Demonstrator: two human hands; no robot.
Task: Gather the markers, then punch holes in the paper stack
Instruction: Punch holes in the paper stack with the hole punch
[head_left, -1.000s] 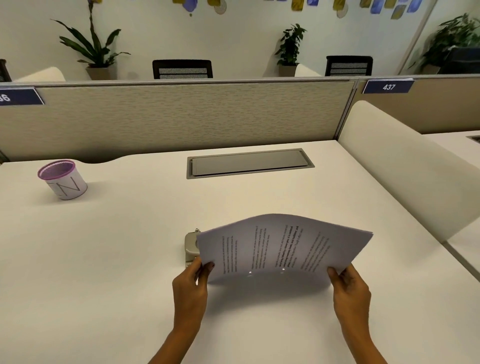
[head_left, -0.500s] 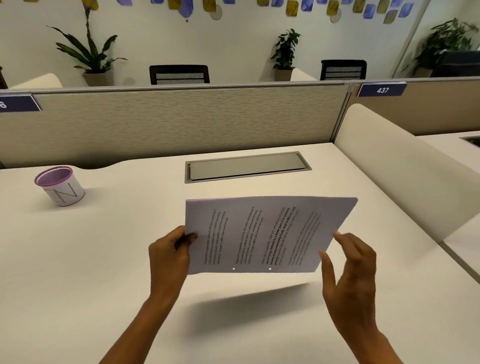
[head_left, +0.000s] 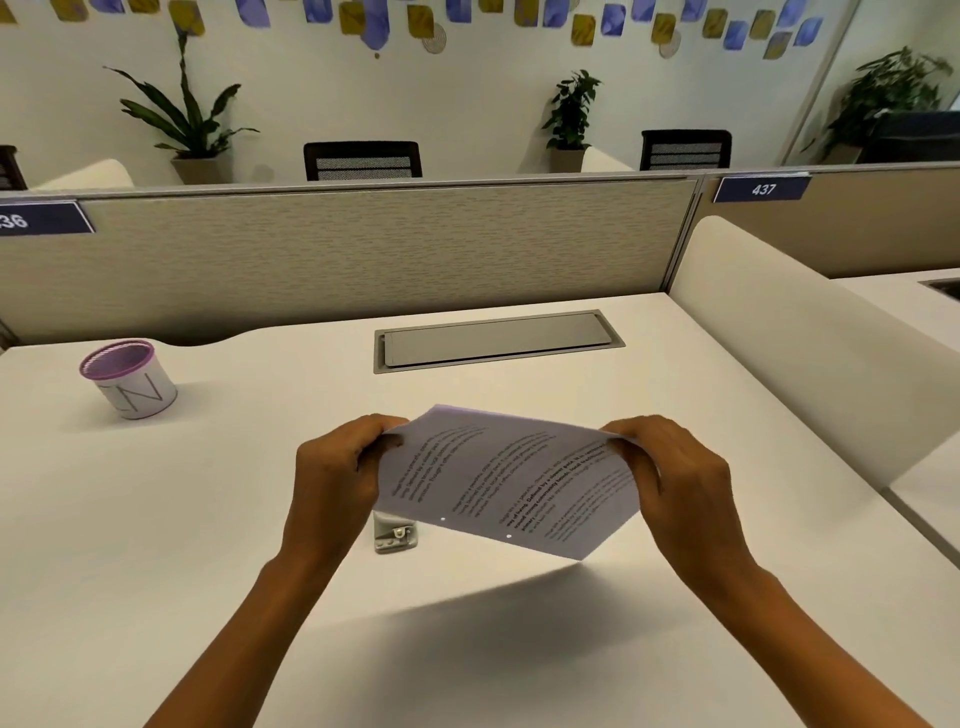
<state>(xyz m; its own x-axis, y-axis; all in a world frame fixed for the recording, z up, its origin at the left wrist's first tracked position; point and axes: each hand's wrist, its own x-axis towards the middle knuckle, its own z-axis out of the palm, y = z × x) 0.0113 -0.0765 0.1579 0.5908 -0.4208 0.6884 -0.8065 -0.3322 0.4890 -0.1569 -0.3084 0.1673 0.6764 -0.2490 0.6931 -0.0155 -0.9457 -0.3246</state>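
Swung round and tipped since half a second back: paper stack now held as a slanted diamond, right hand no longer open beside it but closed on its right corner. Hole punch, hidden behind the sheets a moment ago, peeking out again below the near-left edge.

Far left on the desk: white cup with a purple rim, upright, letters on its side, well apart from everything else. No markers to be made out from this angle.

Next across, left hand, fingers curled over the stack's left corner, thumb tucked under, clamped on the paper. Just below that hand, small metal punch resting on the desk, partly covered by the sheets.

Centre: stack lifted clear of the desk, printed side up, text in columns, two small punched holes showing along the near edge, broad shadow cast beneath. Behind it, grey cable hatch set flush in the desktop, lid down.

Right: right hand pinching the far-right corner, fingers wrapped over the top edge, paper buckling slightly at the grip.
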